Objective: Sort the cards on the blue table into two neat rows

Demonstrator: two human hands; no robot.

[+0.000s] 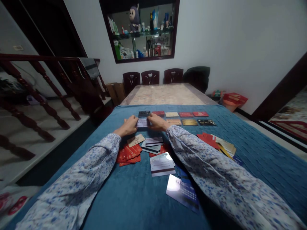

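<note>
A pale lilac card (pixel 143 123), perhaps a small stack, lies on the blue cloth just in front of a black card stack (pixel 144 113). My left hand (pixel 129 125) grips its left edge with bent fingers. At the opposite edge, my right hand (pixel 157 122) holds it, partly covering the spot beside a tan card stack (pixel 174 122). Red (pixel 158 113), cream and red card stacks continue the back row; a gold card (pixel 189 122) and a black card (pixel 206 122) stand in the front row. Nearer me lie loose red cards (pixel 129 154) and white striped cards (pixel 163 163).
A blue cloth (pixel 115 198) covers the near part of the long table (pixel 165 92). A mixed card pile (pixel 225 147) lies at the right, and a purple-blue card (pixel 182 191) lies close to me. Chairs (pixel 150 77) line the far end; a wooden railing (pixel 40 99) runs left.
</note>
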